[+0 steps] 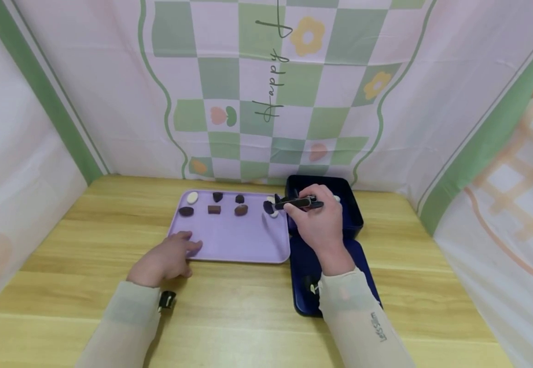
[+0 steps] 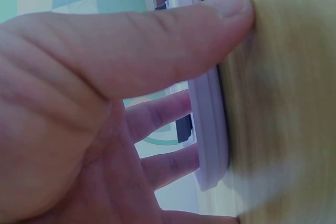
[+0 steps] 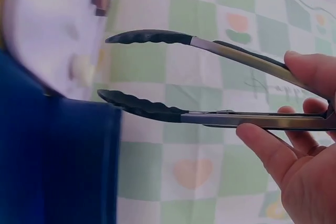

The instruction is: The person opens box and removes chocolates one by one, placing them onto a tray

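Observation:
My right hand grips black-and-silver tongs over the right end of a lilac tray. The tongs' black tips stand apart in the right wrist view, with nothing seen between them. Just by the tips, a white piece lies on the tray. My left hand rests at the tray's front left corner, fingers extended over the rim and thumb outside it. On the tray sit several dark brown chocolate-like pieces and a white oval one.
A navy box stands right of the tray, partly hidden by my right hand; something white shows inside. In front lies a navy lid with a small dark and pale item. Patterned cloth hangs behind the wooden table.

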Demonstrator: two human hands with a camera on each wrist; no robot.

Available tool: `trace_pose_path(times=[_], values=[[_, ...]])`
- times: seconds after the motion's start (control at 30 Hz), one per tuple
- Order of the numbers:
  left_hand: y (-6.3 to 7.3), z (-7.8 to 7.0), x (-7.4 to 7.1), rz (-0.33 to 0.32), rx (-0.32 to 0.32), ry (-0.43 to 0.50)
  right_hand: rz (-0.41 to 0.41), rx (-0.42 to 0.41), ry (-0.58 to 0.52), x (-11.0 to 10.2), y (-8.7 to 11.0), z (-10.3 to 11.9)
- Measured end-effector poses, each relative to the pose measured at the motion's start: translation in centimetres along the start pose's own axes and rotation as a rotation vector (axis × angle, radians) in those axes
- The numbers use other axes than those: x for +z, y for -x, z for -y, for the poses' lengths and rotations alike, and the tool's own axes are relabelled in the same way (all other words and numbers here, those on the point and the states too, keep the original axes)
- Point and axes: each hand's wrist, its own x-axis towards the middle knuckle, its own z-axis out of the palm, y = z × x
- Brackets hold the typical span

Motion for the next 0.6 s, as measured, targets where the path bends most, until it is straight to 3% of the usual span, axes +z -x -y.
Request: trace_pose_path(times=[0.13,0.27,0.4,0.6], values=[[0.0,-0.1,-0.1,0.003,-0.008,0.007,-0.102,0.003,-0.124,-1.5,-0.6,0.2],[0.0,-0.2,-0.1,0.003,-0.012,0.010,-0.234,0.069,-0.210,-3.7,-1.3,-0.5],[0.0,-0.2,0.0,0.006,-0.015,0.009,-0.311,0.177,-0.152,-6.0,-1.9,-1.8],[0.0,-0.2,0.0,0.014,-0.028,0.014,-0.303,0.372,-0.109,-7.6,-2.5,-4.5]])
